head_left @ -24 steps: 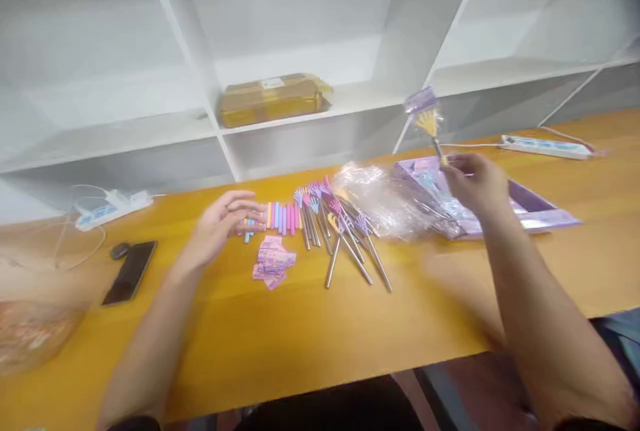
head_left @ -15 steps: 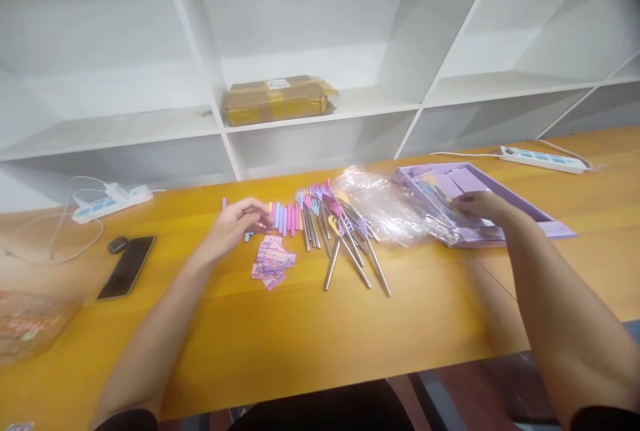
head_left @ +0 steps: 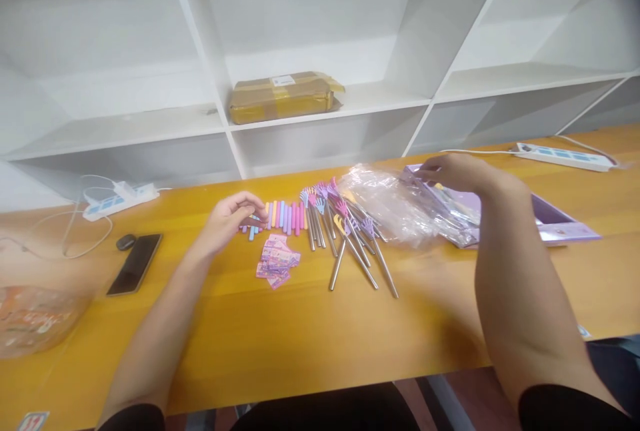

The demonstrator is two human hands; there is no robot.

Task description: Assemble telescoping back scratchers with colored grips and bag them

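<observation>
Several short pastel-coloured sticks (head_left: 289,220) lie left of centre beside our loosely curled left hand (head_left: 233,219); our right hand (head_left: 456,172) is over the purple rectangular box (head_left: 570,232), centre right. We cannot tell whether either grip holds anything.

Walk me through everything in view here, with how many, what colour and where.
Shelving: one unit, white, back
Taped parcel: one, brown-yellow, middle shelf
Power strips: two, white and blue, table's far left and far right
Phone: one, dark, left
Small rounded object: one, dark, by the phone
Printed bag: one, orange-marked, left edge
Short sticks: many, mixed colours, centre
Cards: several, pink-purple, below the sticks
Hand-tipped rods: many, silver with coloured tips, centre
Clear plastic: uncountable heap, right of centre
Box: one, purple, right
Table: one, yellow-brown, underneath
Left hand: one, bare, at the sticks
Right hand: one, bare, over the box
Sleeves: two, black, bottom
</observation>
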